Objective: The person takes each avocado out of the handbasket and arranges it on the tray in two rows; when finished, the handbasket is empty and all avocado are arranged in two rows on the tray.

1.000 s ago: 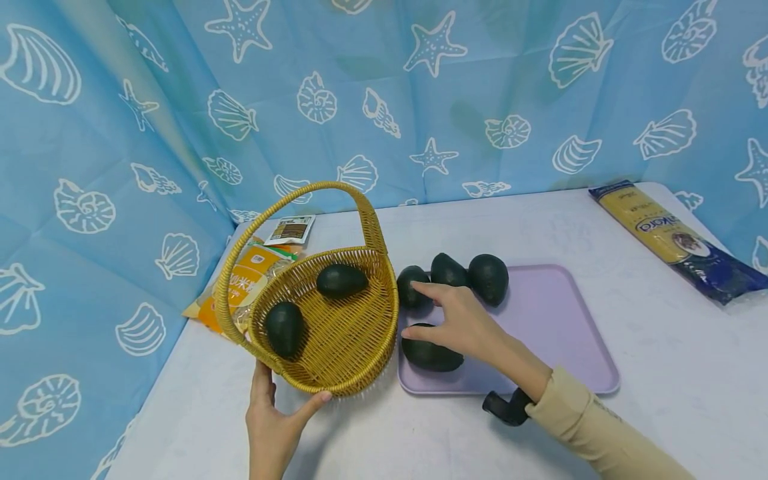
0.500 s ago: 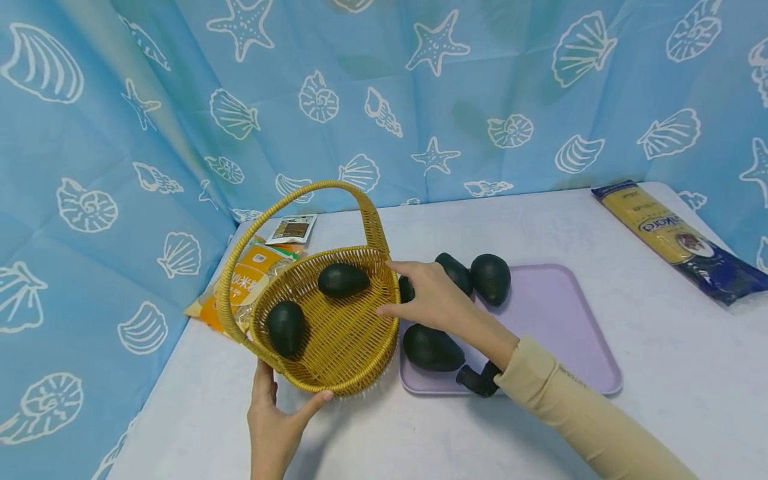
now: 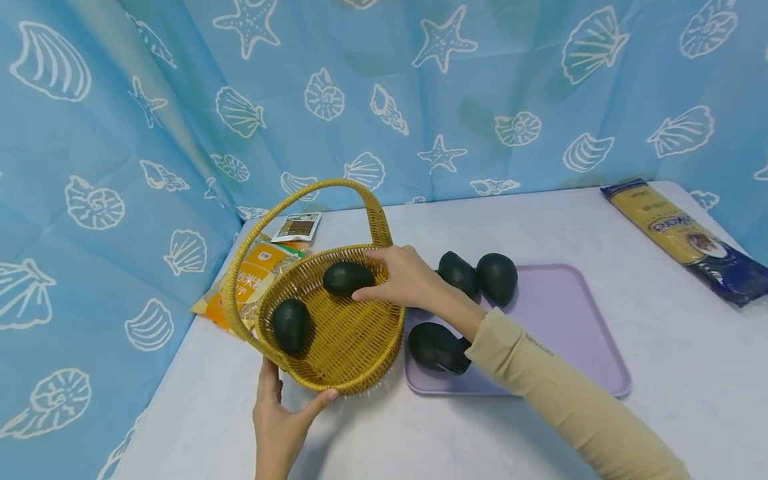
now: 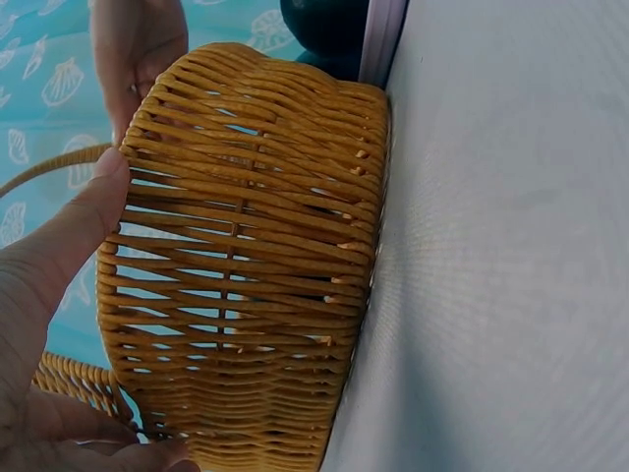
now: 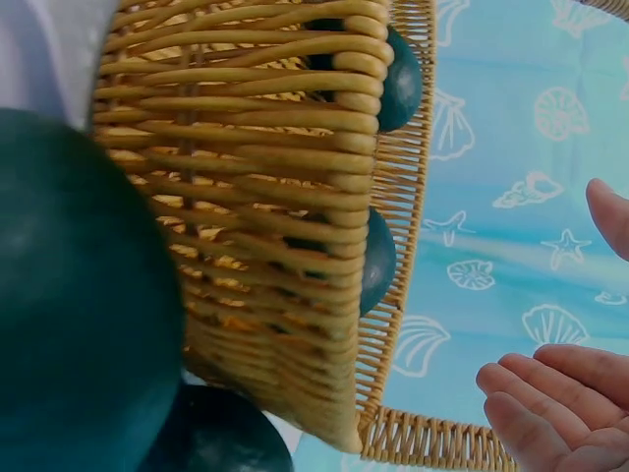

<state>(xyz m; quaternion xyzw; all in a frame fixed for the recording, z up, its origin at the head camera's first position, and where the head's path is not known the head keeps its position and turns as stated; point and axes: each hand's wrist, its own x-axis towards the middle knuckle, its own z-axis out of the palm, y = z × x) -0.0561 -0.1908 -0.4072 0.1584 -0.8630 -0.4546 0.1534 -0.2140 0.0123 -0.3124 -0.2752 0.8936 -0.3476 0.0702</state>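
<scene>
A yellow woven basket (image 3: 354, 340) with a tall arched handle stands at the left of the table. Inside lie two dark green avocados, one (image 3: 347, 279) toward the back and one (image 3: 291, 327) at the left. My left hand (image 3: 282, 420) grips the basket's near side, its thumb on the rim in the left wrist view (image 4: 59, 246). Over the basket's right rim reaches my right hand (image 3: 405, 277), fingers spread and holding nothing, thumb and fingertips beside the back avocado. In the right wrist view this hand (image 5: 570, 403) appears apart from the basket.
A lilac tray (image 3: 558, 327) right of the basket bears several avocados (image 3: 498, 279), one partly hidden by my right arm. An orange food bag (image 3: 249, 280) and a small packet (image 3: 297, 227) lie behind the basket. A pasta bag (image 3: 684, 240) lies far right.
My right hand has moved left from above the tray's avocados to over the basket, beside the back avocado. The left hand keeps its grip; the basket stays put.
</scene>
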